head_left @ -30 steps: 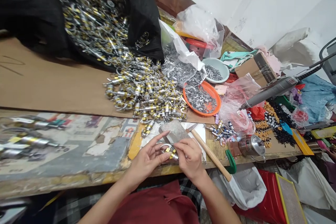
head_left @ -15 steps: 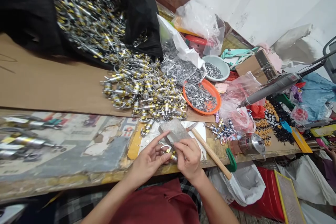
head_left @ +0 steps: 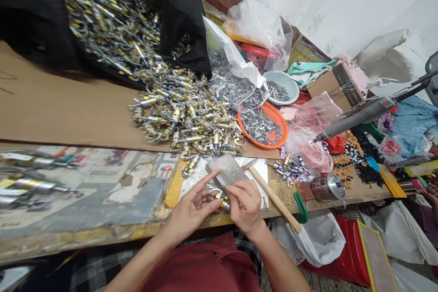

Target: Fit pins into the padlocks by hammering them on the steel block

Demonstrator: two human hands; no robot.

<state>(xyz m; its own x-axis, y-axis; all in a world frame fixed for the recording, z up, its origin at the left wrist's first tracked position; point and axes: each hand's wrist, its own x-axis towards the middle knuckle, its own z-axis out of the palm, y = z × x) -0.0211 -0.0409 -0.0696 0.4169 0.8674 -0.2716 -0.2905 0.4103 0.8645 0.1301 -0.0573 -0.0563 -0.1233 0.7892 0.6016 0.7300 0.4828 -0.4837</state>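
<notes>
Between my hands is a small silver-and-yellow metal piece (head_left: 225, 204) with a curved part, partly hidden by my fingers. My left hand (head_left: 193, 207) holds its left side between thumb and fingers, with the index finger stretched out toward a flat grey block (head_left: 228, 167). My right hand (head_left: 245, 204) is closed in a pinch at the piece's right end; what lies inside the pinch is hidden. The block rests on a white sheet (head_left: 191, 182) just beyond my fingers. To the right lies a hammer (head_left: 273, 198) with a wooden handle, its head end beside the block.
A heap of similar silver-and-yellow pieces (head_left: 188, 114) spills from a black bag (head_left: 185, 23). Small metal parts fill an orange dish (head_left: 285, 132) and a pale bowl (head_left: 292, 89). A grey electric screwdriver (head_left: 356, 118) hangs at right. A metal canister (head_left: 328, 189) stands near the edge.
The view has shifted very slightly. Both hands keep almost the same pose around the metal piece, and the block and hammer stay in place.
</notes>
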